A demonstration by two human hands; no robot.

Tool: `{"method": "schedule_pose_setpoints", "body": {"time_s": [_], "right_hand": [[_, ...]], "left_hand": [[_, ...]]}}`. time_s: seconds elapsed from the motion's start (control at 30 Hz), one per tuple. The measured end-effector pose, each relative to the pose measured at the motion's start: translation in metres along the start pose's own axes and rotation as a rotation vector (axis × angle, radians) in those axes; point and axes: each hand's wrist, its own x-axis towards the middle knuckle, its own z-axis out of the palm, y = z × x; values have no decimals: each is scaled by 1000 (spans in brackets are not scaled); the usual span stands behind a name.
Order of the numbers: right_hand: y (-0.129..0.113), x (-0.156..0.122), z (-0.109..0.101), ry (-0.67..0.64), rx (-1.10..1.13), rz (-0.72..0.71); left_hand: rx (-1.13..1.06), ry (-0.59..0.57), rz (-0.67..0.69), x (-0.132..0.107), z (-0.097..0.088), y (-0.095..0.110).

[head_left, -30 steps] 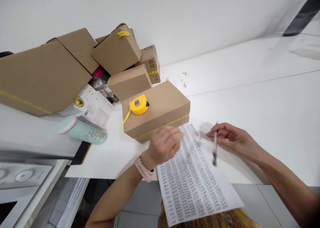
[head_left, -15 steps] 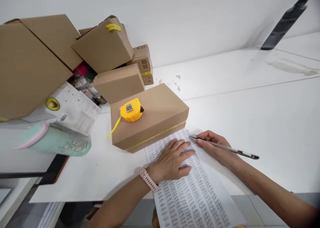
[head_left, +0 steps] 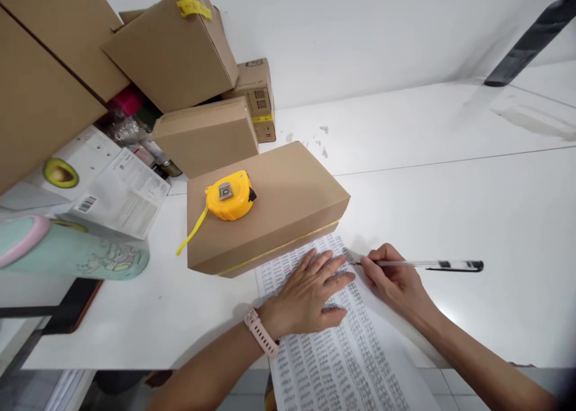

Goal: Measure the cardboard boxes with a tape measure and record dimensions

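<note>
A sheet of paper (head_left: 324,351) covered in columns of handwriting lies on the white table and hangs past its front edge. My left hand (head_left: 310,291), with a pink watch strap at the wrist, rests flat on the sheet, fingers spread. My right hand (head_left: 391,276) pinches a pen (head_left: 423,265), its tip at the sheet's right columns near the top. Just beyond the paper sits a closed cardboard box (head_left: 288,189) with yellow tape along its side. On that box lies a yellow tape measure (head_left: 230,196) with a yellow strap.
More cardboard boxes (head_left: 175,57) are stacked at the back left. A white carton with an avocado picture (head_left: 121,189) and a mint green bottle (head_left: 99,255) stand on the left. A dark bottle-like object (head_left: 526,45) leans near the wall at the back right.
The view has shifted closer and slightly right. The pen has swung to lie more level, and its tip has moved a little lower down the sheet. My left hand stays on the paper.
</note>
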Motion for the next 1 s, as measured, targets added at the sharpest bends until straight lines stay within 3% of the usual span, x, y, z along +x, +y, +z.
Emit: {"method": "schedule_pose_setpoints", "body": {"time_s": [0.23, 1.0], "right_hand": [[15, 0, -2, -58, -217, -158], [18, 1, -3, -91, -256, -148]], "left_hand": [[-3, 17, -3, 1, 4, 1], [-25, 17, -11, 0, 4, 3]]}}
